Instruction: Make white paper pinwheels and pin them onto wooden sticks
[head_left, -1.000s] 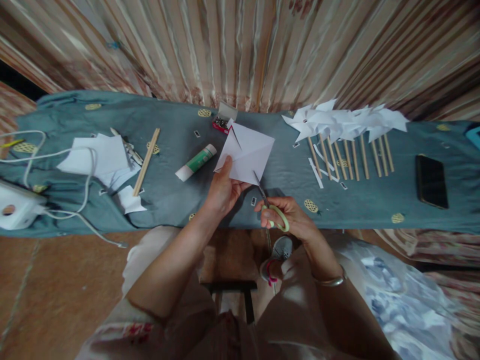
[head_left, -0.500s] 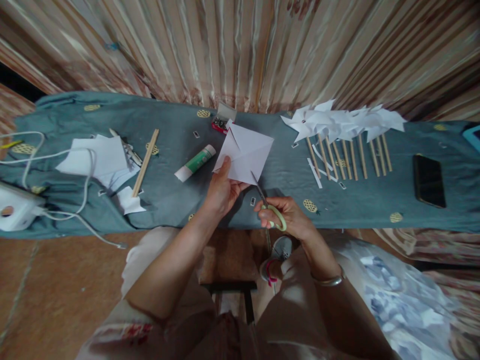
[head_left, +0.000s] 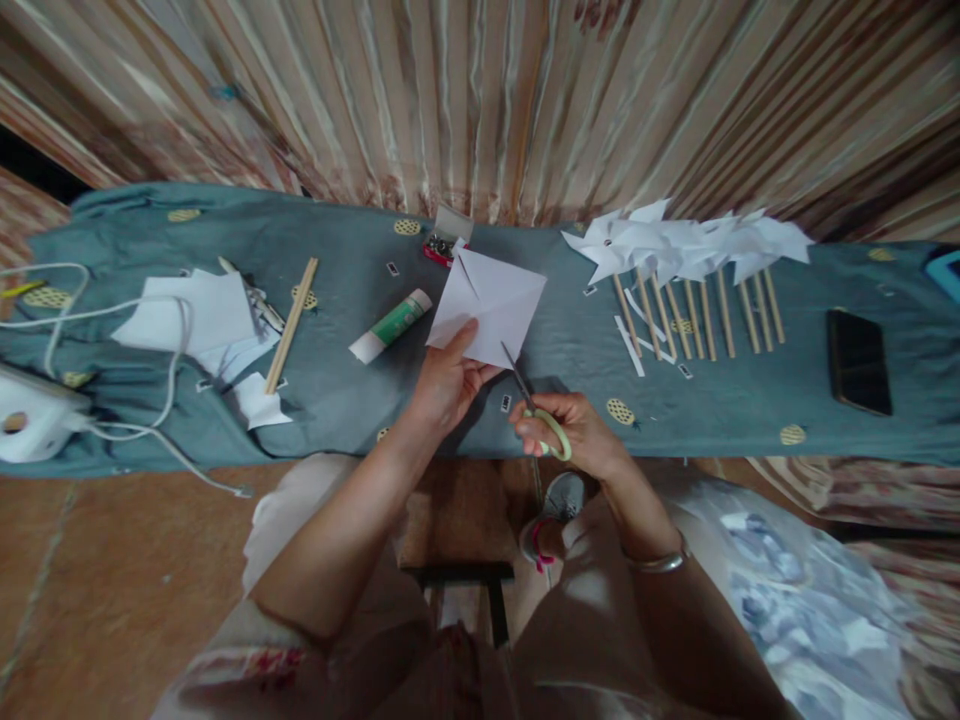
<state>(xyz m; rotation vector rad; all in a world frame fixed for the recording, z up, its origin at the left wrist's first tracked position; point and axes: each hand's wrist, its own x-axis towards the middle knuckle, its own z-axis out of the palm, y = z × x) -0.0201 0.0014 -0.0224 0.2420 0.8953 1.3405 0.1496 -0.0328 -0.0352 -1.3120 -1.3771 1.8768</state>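
Bench [head_left: 337, 425], cloth-covered. Pinwheels [head_left: 686, 248], stick-mounted, overlapping, R side. Paper sq. [head_left: 499, 295], creased, slit nr far corner, held above bench, approx. ctr. L hand [head_left: 445, 382]: fingers under sq.'s near-L edge, thumb atop, pinched together on it. R hand [head_left: 576, 428]: fingers curled tight round handles of scissors [head_left: 529, 398], blade at sq.'s near corner. Glue stick [head_left: 390, 325], L of sq. Red box [head_left: 454, 222], lid up.

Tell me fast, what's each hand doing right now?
Left hand: closed, holding the white paper square, thumb on top.
Right hand: closed, holding the green-handled scissors.
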